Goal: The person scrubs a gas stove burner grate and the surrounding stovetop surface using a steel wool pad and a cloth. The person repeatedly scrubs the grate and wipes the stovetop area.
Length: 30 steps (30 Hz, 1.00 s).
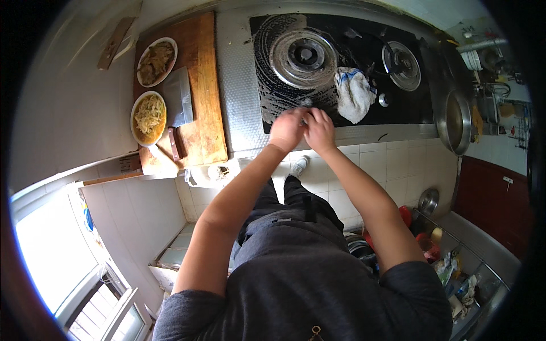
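My left hand [288, 128] and my right hand [319, 130] meet at the front edge of a black glass gas cooktop [283, 111]. Between their fingers is a small greyish thing, blurred and mostly hidden; its kind and which hand grips it cannot be told. Wet, foamy streaks cover the glass around the left burner [306, 53]. Right of my hands lies a crumpled white cloth with blue marks [355, 96], between that burner and the control knob [383, 100]. The right burner [402, 66] has a dark pan support at its left side.
A wooden cutting board [204, 85] at left carries a cleaver [179, 98], a plate of brown food [157, 62] and a dish of shredded food [149, 119]. A metal pan [454, 121] stands right of the cooktop. A wire rack [465, 245] with bags is at lower right.
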Each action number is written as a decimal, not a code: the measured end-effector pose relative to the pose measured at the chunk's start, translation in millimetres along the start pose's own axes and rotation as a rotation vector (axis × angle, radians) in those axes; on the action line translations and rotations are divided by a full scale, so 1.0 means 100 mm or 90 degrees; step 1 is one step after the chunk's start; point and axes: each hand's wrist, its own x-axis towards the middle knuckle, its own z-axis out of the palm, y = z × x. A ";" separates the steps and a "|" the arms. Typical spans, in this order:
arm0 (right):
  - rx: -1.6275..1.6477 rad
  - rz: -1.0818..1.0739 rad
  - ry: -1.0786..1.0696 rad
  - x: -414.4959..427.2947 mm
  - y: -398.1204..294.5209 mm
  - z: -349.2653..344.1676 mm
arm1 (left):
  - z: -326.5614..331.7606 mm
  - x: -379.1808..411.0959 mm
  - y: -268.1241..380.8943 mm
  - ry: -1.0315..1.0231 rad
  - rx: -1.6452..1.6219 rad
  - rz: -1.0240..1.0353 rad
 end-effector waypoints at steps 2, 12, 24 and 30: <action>-0.012 0.023 -0.001 -0.20 0.09 -0.07 | 0.08 -0.07 0.14 -0.016 -0.022 0.056; 0.252 0.310 0.028 -0.01 -0.05 -0.18 | -0.50 -0.48 0.09 0.053 -0.060 0.057; 0.252 0.336 0.098 0.35 -0.05 -0.23 | -0.69 -0.75 -0.33 -0.011 -0.082 -0.042; 0.238 0.336 0.039 0.28 -0.31 -0.15 | -0.69 -0.75 -0.33 -0.037 -0.120 -0.039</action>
